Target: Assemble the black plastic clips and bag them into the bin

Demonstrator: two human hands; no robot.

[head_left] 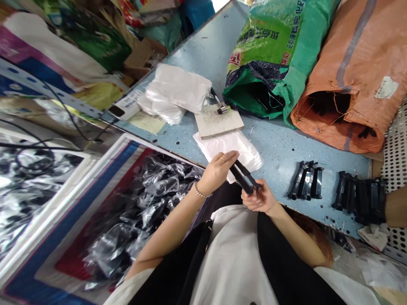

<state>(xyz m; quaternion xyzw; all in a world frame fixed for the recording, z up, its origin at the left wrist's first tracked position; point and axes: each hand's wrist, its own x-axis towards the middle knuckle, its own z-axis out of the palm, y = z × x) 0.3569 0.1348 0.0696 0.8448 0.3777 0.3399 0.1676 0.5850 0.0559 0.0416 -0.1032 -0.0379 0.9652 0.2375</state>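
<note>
Watching the black plastic part [244, 180], we judge a slip the main risk: it's held in the air above the worktop [280, 144], so a loosened grip could drop it onto the white bag [232, 148] or the bagged parts [140, 212] below. The fingers [227, 157] of the left hand [216, 173] clench one end, and those of the right hand [257, 200] curl beneath the other. It looks slim, matt and two-pronged, like the rows [307, 180] nearby.
</note>
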